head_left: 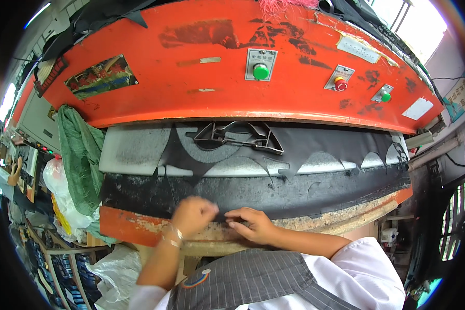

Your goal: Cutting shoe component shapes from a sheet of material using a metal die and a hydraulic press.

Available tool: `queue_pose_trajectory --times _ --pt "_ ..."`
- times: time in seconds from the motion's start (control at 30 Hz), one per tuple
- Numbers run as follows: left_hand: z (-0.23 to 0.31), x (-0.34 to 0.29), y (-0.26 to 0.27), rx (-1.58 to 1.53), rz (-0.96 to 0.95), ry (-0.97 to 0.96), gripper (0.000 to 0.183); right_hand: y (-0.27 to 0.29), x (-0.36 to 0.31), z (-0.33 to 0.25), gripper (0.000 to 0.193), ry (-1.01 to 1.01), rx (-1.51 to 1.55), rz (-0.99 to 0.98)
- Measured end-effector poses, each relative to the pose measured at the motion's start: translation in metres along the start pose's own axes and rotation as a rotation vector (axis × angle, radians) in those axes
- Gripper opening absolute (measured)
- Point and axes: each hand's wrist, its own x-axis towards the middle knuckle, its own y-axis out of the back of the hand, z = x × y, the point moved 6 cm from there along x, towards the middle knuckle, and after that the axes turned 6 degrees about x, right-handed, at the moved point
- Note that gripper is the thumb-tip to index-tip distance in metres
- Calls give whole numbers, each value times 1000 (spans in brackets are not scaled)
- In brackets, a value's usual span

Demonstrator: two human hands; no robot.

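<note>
My left hand [194, 216] is over the front edge of the press bed, blurred by motion, its fingers curled in. Whatever it may hold is hidden. Just to its right, my right hand [250, 225] has bent fingers and a thumb held apart, and nothing plainly shows between them. Both hands are by the black front strip [243, 194] of the bed. Beyond them a black leather-like sheet [320, 144] with curved cut-outs lies on a white cutting board [132, 152]. A curved metal cutting die [241, 142] rests on the sheet, touched by neither hand.
A wide orange-red press beam [191, 77] spans above the board, bearing a large green button [260, 72], a red stop button [340, 84] and a smaller green button [385, 96]. Green sacking [80, 160] hangs at the left. A worn ledge [325, 222] borders the bed in front.
</note>
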Motion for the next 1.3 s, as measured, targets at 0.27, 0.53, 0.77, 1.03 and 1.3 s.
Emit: queue_pose_trajectory --times 0.27,0.53,0.77,1.03,1.3 --pt "-35 248 68 276 328 -96 20 -1 26 36 28 -136 30 88" --pt "-9 214 61 73 631 -528 31 20 8 48 41 -306 240 332" --pt "12 62 58 85 819 -558 46 5 36 41 108 -302 628 160" --pt "120 -5 -17 193 1043 -710 57 60 37 -36 97 143 830 264" --pt "146 141 -104 -203 660 -206 78 272 26 -23 119 83 -787 -3"
